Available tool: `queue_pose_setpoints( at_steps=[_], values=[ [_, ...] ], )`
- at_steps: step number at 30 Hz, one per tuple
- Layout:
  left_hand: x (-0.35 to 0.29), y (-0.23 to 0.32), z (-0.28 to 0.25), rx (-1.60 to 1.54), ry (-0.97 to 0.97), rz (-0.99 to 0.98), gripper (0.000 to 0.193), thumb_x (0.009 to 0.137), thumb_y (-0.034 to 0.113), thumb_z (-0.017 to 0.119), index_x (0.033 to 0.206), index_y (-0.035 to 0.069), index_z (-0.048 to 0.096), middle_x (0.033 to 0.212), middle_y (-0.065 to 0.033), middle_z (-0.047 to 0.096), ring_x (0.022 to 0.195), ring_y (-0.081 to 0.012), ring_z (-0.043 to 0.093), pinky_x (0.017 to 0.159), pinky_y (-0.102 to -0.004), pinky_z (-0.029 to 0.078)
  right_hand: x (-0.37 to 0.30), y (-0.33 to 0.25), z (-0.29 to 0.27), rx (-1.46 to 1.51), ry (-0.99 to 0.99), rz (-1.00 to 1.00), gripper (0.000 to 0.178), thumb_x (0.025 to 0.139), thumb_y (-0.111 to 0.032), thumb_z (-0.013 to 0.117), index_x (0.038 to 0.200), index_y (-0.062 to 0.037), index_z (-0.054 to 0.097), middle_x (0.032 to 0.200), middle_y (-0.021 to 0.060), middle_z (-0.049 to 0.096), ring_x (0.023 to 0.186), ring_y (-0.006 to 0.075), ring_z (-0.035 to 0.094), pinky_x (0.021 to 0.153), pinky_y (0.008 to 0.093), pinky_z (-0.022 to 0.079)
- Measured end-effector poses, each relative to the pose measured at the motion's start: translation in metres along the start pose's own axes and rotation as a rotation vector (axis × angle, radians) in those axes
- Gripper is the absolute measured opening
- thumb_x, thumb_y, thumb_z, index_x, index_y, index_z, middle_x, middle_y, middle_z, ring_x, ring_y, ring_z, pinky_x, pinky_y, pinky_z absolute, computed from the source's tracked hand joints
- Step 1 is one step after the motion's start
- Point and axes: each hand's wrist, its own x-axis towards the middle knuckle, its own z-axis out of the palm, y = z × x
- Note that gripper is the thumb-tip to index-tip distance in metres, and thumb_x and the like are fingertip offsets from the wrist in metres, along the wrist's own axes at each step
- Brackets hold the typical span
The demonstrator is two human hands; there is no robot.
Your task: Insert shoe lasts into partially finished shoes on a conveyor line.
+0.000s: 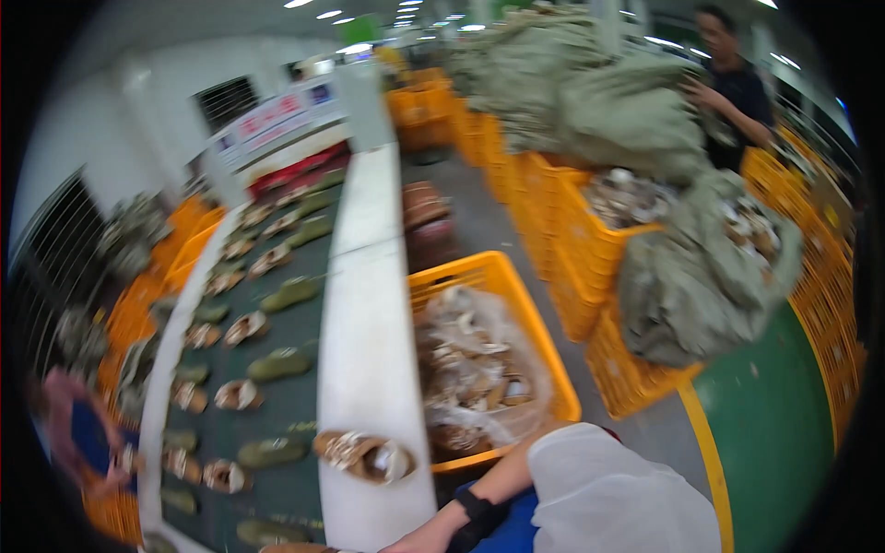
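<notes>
My right forearm, in a white sleeve with a black wristband, reaches in from the lower right. Only the edge of my right hand shows at the bottom border; its fingers are cut off. Beside it the top of a brown piece just enters the picture, and whether I grip it cannot be seen. A brown shoe upper with white lining lies on the white ledge just beyond. To the left, a dark green conveyor belt carries rows of brown uppers and green foot-shaped lasts. My left hand is out of view.
An orange crate of bagged uppers stands right of the ledge. Stacked orange crates and grey-green sacks line the right. One person stands behind the sacks; another works across the belt, hands at an upper.
</notes>
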Motion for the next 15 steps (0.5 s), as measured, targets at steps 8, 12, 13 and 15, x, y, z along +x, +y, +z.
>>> queue_pose_setpoints(
  at_steps=[8, 12, 13, 15],
  values=[
    [-0.013, 0.021, 0.096, 0.9, -0.482, 0.857, 0.088, 0.071, 0.037, 0.075, 0.138, 0.008, 0.027, 0.14, -0.0243, 0.025, 0.127, -0.04, 0.029, 0.1, -0.0493, 0.033, -0.034, 0.004, -0.033, 0.198, 0.449, -0.342, 0.042, 0.09, -0.021, 0.054, 0.127, -0.0028, 0.044, 0.111, 0.0072, 0.057, 0.088, 0.0119, 0.058, 0.069, 0.025, 0.05],
    [-0.013, 0.008, 0.102, 1.121, -0.47, 1.018, 0.068, 0.068, 0.025, 0.079, 0.125, 0.004, 0.048, 0.138, -0.0257, 0.028, 0.125, -0.044, 0.032, 0.098, -0.0527, 0.031, 0.0, 0.043, -0.038, 0.299, 0.435, -0.318, 0.045, 0.09, -0.027, 0.054, 0.127, -0.0044, 0.044, 0.108, 0.0083, 0.058, 0.078, 0.0123, 0.061, 0.058, 0.0236, 0.052],
    [-0.012, 0.008, 0.099, 1.125, -0.467, 1.015, 0.068, 0.068, 0.025, 0.079, 0.125, 0.004, 0.048, 0.138, -0.0257, 0.028, 0.125, -0.044, 0.032, 0.098, -0.0527, 0.031, 0.008, 0.052, -0.038, 0.293, 0.397, -0.314, 0.047, 0.089, -0.029, 0.055, 0.127, -0.0049, 0.043, 0.108, 0.0086, 0.058, 0.077, 0.0126, 0.062, 0.056, 0.0235, 0.052],
    [-0.007, 0.01, 0.09, 1.082, -0.469, 1.063, 0.059, 0.067, 0.02, 0.079, 0.116, 0.003, 0.051, 0.136, -0.026, 0.031, 0.123, -0.0436, 0.034, 0.098, -0.0522, 0.032, 0.022, 0.065, -0.042, 0.279, 0.316, -0.304, 0.05, 0.089, -0.033, 0.056, 0.129, -0.0059, 0.042, 0.108, 0.0093, 0.058, 0.074, 0.0131, 0.063, 0.052, 0.0231, 0.052]
  ],
)
